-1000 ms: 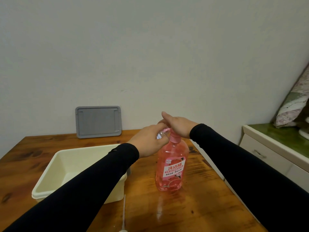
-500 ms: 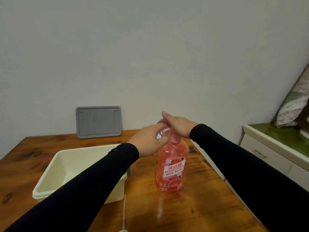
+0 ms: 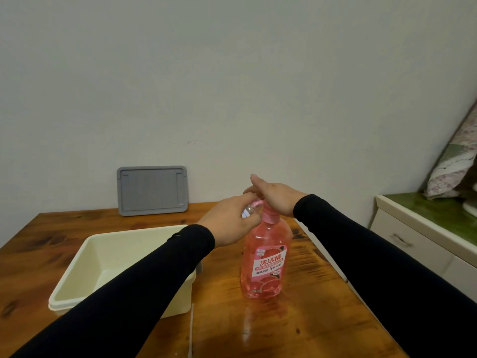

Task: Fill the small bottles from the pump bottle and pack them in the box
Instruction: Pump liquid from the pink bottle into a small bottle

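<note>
Filling under way: left hand (image 3: 229,223) fingers wrapped around a small clear bottle (image 3: 248,212) held at the spout of the pink pump bottle (image 3: 265,257) standing on the table (image 3: 296,326). Right hand (image 3: 277,196), fingers flat and unclenched, lies on the pump head. Cream box (image 3: 77,285) looks empty, nothing packed yet.

Small bottle (image 3: 248,211) mostly hidden in left hand (image 3: 232,223) (contents unclear)

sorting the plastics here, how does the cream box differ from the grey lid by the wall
The cream plastic box lies flat on the wooden table, deep and open-topped; the grey plastic lid stands on edge against the wall, thin and flat. The box looks larger. Both are rectangular with rounded corners.
</note>
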Tool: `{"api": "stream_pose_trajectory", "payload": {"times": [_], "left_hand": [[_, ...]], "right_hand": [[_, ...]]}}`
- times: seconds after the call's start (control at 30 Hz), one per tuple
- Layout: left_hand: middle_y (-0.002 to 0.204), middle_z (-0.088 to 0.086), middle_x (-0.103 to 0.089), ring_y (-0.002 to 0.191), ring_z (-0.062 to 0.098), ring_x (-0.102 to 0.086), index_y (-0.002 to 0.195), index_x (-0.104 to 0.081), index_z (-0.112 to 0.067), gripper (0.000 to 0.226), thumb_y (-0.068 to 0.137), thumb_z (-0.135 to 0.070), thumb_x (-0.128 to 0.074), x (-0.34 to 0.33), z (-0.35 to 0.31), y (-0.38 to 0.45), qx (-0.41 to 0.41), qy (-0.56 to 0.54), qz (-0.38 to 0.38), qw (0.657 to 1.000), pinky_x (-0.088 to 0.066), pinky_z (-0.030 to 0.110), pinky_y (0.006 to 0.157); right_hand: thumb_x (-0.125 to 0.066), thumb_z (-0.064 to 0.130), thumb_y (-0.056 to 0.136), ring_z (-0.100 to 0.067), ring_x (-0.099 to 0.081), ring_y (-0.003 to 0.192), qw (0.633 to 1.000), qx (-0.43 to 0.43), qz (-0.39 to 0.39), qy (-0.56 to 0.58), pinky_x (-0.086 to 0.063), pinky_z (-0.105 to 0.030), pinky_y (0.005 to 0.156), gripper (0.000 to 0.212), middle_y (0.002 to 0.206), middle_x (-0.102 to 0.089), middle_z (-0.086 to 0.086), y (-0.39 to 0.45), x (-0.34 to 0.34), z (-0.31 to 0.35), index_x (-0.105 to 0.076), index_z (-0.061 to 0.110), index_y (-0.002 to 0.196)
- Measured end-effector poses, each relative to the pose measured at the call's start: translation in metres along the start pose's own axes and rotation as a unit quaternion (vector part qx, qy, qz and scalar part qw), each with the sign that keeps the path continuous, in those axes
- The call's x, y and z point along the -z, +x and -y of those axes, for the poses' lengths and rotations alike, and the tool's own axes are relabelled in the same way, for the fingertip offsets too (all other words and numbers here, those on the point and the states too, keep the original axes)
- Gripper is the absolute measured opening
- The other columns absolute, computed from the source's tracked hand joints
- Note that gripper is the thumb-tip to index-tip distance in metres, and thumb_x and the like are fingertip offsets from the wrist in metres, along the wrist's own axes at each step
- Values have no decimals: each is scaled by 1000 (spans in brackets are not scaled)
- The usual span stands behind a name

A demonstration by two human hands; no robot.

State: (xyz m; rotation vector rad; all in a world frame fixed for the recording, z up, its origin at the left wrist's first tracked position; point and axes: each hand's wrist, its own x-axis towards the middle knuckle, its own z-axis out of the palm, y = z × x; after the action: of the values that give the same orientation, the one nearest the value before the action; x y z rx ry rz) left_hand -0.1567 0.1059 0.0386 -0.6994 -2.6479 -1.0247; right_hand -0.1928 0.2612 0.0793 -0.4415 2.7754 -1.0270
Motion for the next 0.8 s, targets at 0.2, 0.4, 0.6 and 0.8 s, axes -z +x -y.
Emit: {"api": "stream_pose_trajectory", "payload": {"times": [0.2,0.4,0.6,0.8], "left_hand": [[131,-4,-56,96,4,-50,133,-48,-32,42,91,-38,-51,7,-3,4,-3,0,-2,1000,-34,9,67],[117,-6,-62,88,4,-56,126,-51,-33,36,91,-38,-50,5,-4,1,-4,3,-4,1000,-47,17,70],[126,-6,-58,89,9,-59,129,-49,-35,39,90,-40,-50,4,0,0,5,13,9,1000,-46,15,67],[126,-5,-58,91,4,-51,131,-48,-32,42,90,-40,-50,11,-4,4,-1,2,-6,1000,-36,10,67]], "right_hand": [[-12,67,93,-21,-49,121,1000,6,-5,3,-33,-36,101,68,141,-50,-5,-1,10,6,-51,29,134],[-13,66,93,-19,-51,116,1000,7,-2,10,-34,-33,97,69,138,-53,-4,-1,6,4,-52,27,135],[-12,64,95,-21,-52,118,1000,6,5,0,-34,-33,97,68,137,-54,-5,-3,1,2,-51,26,135],[-11,68,93,-21,-47,124,1000,16,-6,6,-31,-36,101,69,141,-48,-5,-1,12,10,-49,30,136]]}}
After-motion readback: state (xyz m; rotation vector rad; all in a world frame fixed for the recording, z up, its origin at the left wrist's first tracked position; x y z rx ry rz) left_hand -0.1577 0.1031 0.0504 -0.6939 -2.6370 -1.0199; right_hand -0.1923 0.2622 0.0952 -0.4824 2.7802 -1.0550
